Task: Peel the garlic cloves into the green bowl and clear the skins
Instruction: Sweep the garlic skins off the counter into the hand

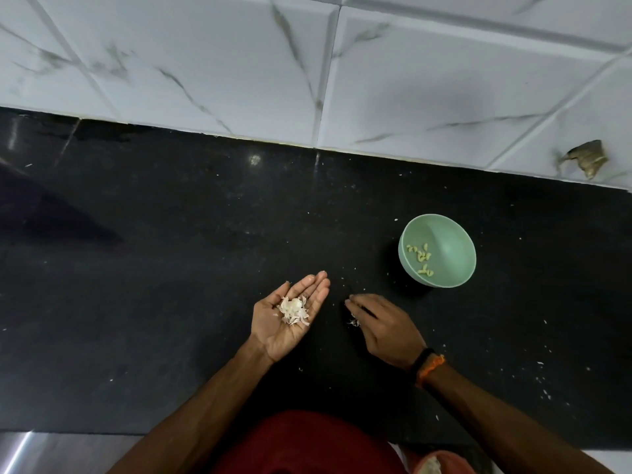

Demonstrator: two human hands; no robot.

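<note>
At frame centre, the left hand [290,314] is lying palm-up, flat, cradling garlic skins [293,310], while the right hand [383,326] is pinching skin scraps [354,322] lower left of the green bowl [455,241] holding peeled cloves [422,257].

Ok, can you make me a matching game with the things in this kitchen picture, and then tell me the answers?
Things:
1. peeled garlic cloves
2. pile of garlic skins
3. green bowl
4. orange thread

Places:
A. on the black counter
B. round the right wrist
C. in the open left hand
D. inside the bowl

Pairs: 1-D, 2-C, 3-A, 4-B
</note>
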